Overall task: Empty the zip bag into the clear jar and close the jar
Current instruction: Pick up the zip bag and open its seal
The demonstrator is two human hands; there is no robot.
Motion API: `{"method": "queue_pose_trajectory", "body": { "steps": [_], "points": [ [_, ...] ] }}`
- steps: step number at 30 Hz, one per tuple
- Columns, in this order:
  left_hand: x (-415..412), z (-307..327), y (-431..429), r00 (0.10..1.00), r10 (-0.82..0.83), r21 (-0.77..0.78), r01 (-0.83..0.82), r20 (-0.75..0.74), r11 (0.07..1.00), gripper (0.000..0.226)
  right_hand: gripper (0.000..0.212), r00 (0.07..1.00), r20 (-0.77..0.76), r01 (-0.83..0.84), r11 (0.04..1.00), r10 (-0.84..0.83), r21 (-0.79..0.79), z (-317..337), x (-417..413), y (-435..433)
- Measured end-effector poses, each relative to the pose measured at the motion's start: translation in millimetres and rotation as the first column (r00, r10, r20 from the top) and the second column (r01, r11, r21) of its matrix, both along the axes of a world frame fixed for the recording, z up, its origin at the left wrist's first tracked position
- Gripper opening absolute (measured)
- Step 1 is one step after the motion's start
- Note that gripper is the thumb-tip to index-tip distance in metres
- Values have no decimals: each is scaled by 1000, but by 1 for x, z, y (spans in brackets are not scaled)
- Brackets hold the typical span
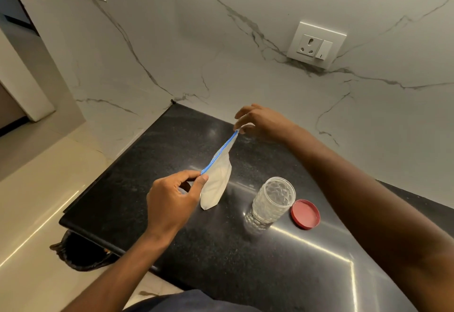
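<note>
A small zip bag (217,184) with a blue zip strip holds white powder and stands with its bottom on the black counter (172,144). My left hand (172,198) pinches the near end of the zip strip. My right hand (260,120) pinches the far end, so the strip is stretched between both hands. The clear faceted jar (272,201) stands open and upright to the right of the bag. Its red lid (305,213) lies flat on the counter just right of the jar.
A white marble wall with a socket plate (317,45) rises behind the counter. The counter's left edge drops to a pale floor, where a dark bin bag (81,252) sits below the near corner.
</note>
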State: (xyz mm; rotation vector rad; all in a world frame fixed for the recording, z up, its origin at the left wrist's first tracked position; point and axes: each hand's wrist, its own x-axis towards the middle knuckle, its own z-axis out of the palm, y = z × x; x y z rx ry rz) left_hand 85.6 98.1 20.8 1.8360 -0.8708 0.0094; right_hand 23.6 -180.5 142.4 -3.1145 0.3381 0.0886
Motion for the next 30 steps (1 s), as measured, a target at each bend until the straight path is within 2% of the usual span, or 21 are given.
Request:
{"method": "queue_pose_trajectory", "body": {
  "steps": [2,3,4,5,7,9,11,13,15,18,23,26,30],
  "points": [
    [7,2,1,987,-53,19,56,-151,998,43,33,982,131,125,986,-139,113,-7,-5,9],
    [12,5,0,959,-97,6,102,-266,995,50,32,943,225,195,955,-245,223,-12,-9,17],
    [19,9,-3,920,-137,-10,144,-367,990,50,26,878,304,245,892,-370,381,-18,-13,27],
    [25,13,-7,887,-159,-18,168,-433,986,44,19,807,320,255,781,-497,569,-25,-18,39],
    [40,25,-21,848,-167,0,193,-503,981,19,20,726,191,204,472,-661,858,-39,-25,66],
    [52,39,-37,805,-212,20,267,-554,963,8,27,700,69,146,237,-711,960,-54,-25,89],
    [61,49,-53,770,-239,58,336,-592,940,12,29,654,-11,118,88,-756,989,-66,-20,104],
    [65,56,-65,755,-222,110,362,-616,926,14,28,609,-68,94,-13,-790,995,-72,-14,110],
    [67,60,-70,740,-201,122,357,-642,926,12,26,593,-94,75,-61,-800,995,-75,-9,110],
    [68,59,-70,724,-193,115,353,-662,929,11,22,588,-106,79,-73,-802,994,-75,-6,109],
    [66,57,-66,707,-233,92,388,-668,917,11,21,605,-109,121,-44,-789,992,-75,-6,107],
    [68,55,-66,699,-250,96,415,-670,905,13,22,606,-85,150,8,-791,989,-75,-5,105],
    [65,53,-68,772,-255,177,426,-582,887,16,23,623,-79,186,50,-779,981,-75,-5,105]
  ]
}}
